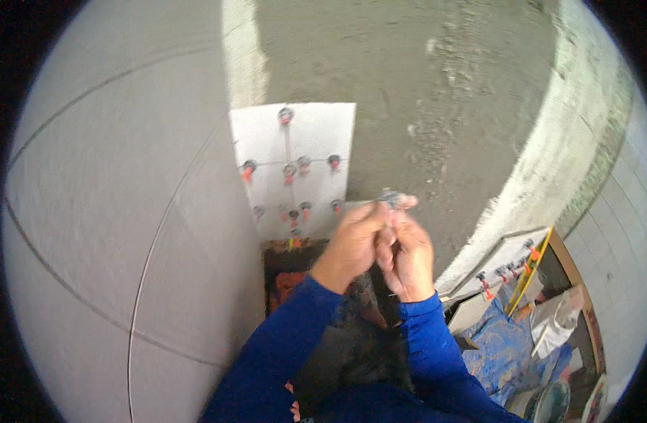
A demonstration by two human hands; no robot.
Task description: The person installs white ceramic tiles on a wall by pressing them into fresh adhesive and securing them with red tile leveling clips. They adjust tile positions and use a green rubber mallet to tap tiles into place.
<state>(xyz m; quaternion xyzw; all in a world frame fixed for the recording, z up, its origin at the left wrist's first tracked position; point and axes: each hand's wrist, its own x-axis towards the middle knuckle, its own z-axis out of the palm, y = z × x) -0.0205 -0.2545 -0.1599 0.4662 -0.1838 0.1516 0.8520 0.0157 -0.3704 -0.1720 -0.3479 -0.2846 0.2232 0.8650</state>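
Observation:
My left hand (352, 243) and my right hand (413, 255) meet in front of the wall, fingers closed round a small tile leveler (390, 199) with a dark round cap and a bit of red. The fingers hide much of it, and motion blurs it. Just left of and beyond my hands, white tiles (260, 130) are set on the wall, lined up edge to edge. Similar levelers (290, 170) with dark caps and red parts sit along their joints.
Grey mortar (387, 127) coats the wall to the right of the tiles. At lower right, another tile with levelers (505, 271) stands by a yellow strip (531, 271), a blue sheet (496, 345) and a white bag (557, 324). A large grey panel (112, 211) fills the left.

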